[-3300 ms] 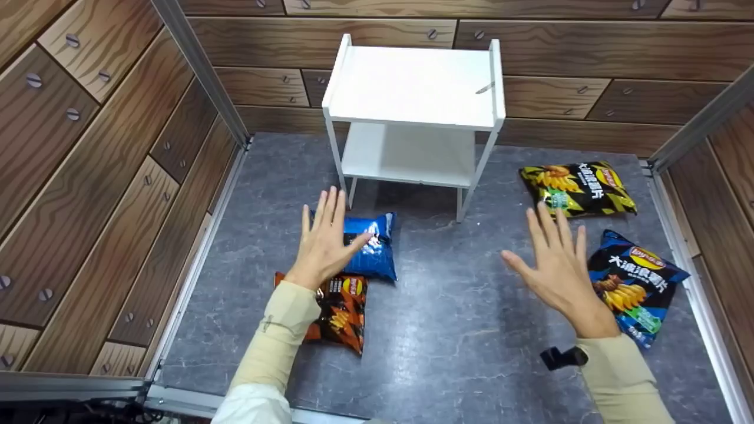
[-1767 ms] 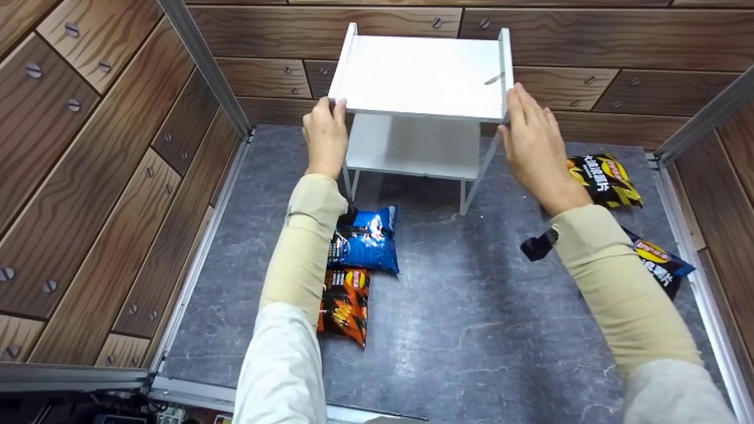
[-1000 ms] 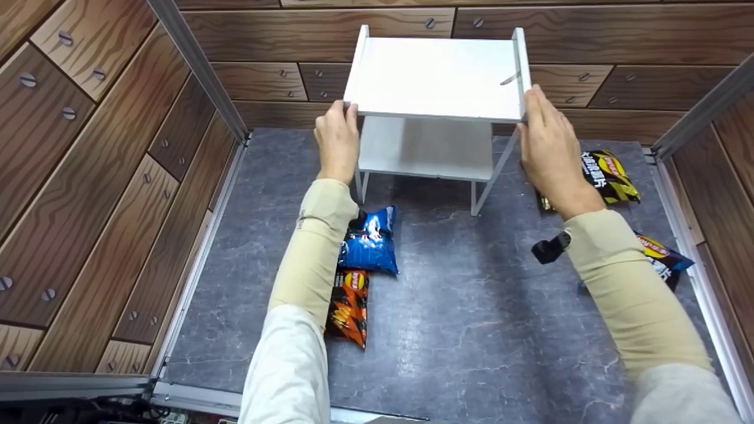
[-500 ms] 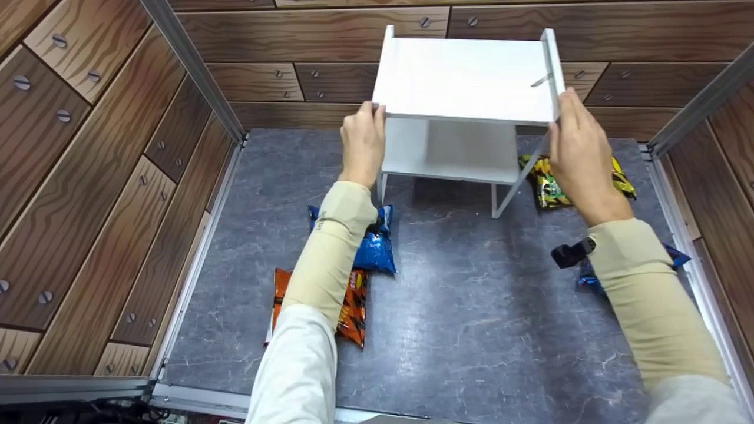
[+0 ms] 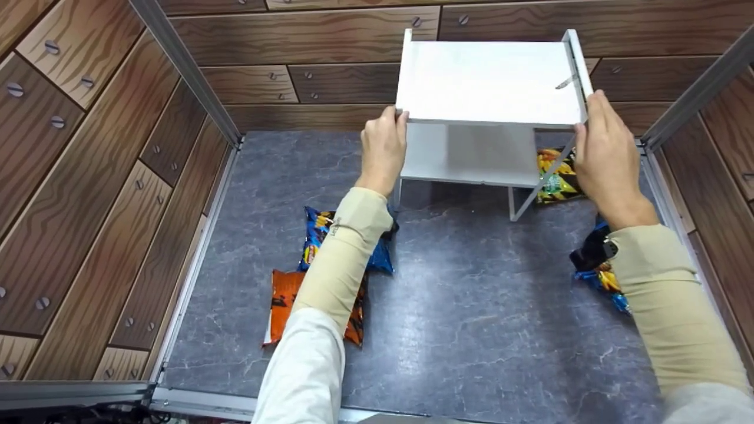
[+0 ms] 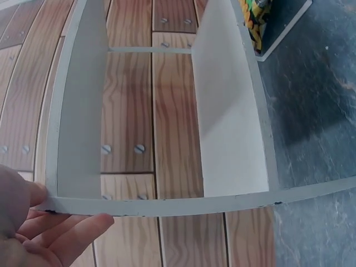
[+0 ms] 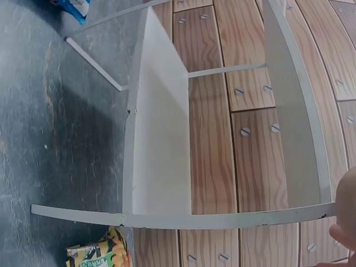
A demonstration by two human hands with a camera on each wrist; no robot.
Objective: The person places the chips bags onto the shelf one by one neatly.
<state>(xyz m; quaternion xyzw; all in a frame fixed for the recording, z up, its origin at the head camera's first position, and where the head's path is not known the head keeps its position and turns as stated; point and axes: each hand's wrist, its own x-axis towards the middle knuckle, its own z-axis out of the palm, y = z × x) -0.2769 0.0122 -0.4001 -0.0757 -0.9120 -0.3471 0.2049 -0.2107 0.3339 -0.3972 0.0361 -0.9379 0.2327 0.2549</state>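
A white two-tier side table (image 5: 495,82) stands toward the back wall, its lower shelf (image 5: 471,154) showing beneath the top. My left hand (image 5: 383,150) grips the front left corner of the top; in the left wrist view the thumb and fingers (image 6: 83,233) go round the white frame. At the opposite front corner, my right hand (image 5: 612,159) holds the side edge, fingers outside and thumb at the front. Only part of that hand shows at the right wrist view's edge. Whether the table's feet touch the floor I cannot tell.
A blue chip bag (image 5: 315,229) and an orange one (image 5: 287,297) lie on the left, partly under my left arm. A yellow-black chip bag (image 5: 554,185) lies behind the table's right leg. Another blue bag (image 5: 604,282) is half hidden by my right arm. Wood-patterned walls (image 5: 347,35) enclose the floor.
Both hands went from spread above the floor to gripping the table's front corners. The table has since shifted right, toward the yellow-black bag. The bags stay in place.
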